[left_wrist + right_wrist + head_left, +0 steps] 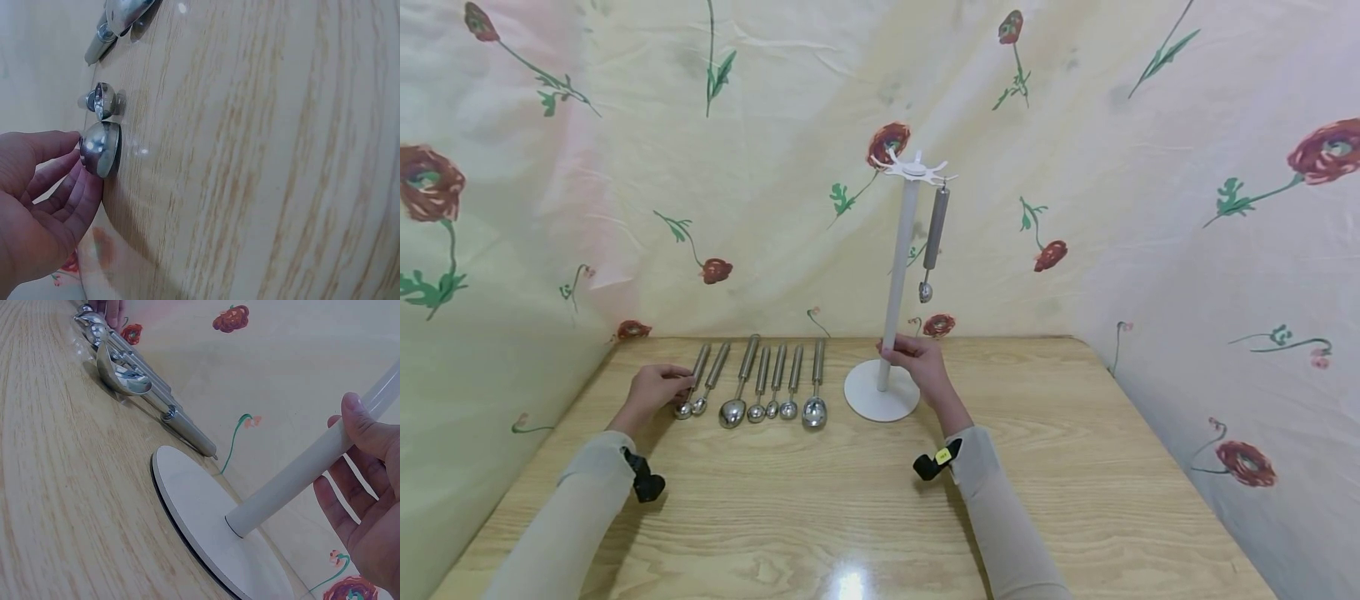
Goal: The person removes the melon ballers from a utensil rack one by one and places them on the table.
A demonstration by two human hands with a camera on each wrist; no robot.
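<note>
A row of metal scoops with long handles lies on the table, bowls toward me. At its left end, my left hand (pixel 657 388) pinches the handle of a small round-bowled scoop (pixel 98 149); the bowl hides part of the grip in the left wrist view. Right beside it lies another small scoop (pixel 700 405). My right hand (pixel 922 367) grips the lower pole of a white hanging stand (pixel 901 267), thumb on one side and fingers on the other. One small scoop (pixel 936 233) hangs from a hook at the stand's top right.
Several other scoops lie between the hands, including a large one (pixel 732 414) and an oval one (pixel 814 412) nearest the stand's round base (pixel 859 397). A flowered cloth (pixel 775 208) rises behind the wooden table (pixel 760 517) and at both sides.
</note>
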